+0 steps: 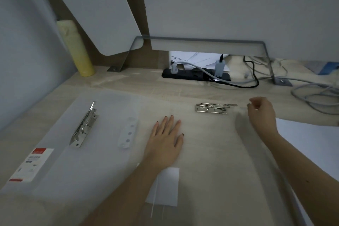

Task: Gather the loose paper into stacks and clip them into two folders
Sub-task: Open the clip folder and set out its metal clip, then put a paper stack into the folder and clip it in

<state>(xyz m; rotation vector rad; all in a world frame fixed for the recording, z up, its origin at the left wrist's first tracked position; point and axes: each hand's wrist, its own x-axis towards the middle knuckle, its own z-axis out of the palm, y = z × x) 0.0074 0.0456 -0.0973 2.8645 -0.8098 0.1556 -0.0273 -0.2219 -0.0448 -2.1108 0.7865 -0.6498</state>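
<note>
Two translucent folders lie open on the wooden desk. The left folder [102, 152] carries a metal clip [84, 124] and a red-and-white label [31, 165]. My left hand [165, 139] presses flat, fingers straight, on the right folder [211, 152]. That folder's metal clip [212, 108] lies near its far edge. My right hand [262, 113] hovers just right of this clip with fingers loosely curled, and I see nothing in it. White paper [308, 145] lies at the right, partly under my right forearm. A small white sheet [165, 187] shows near my left forearm.
A yellow bottle [77, 49] stands at the back left. A black power strip [196, 75] with plugs and grey cables [311, 93] runs along the back right. More paper [192, 60] sits behind the divider's metal bracket [266, 51].
</note>
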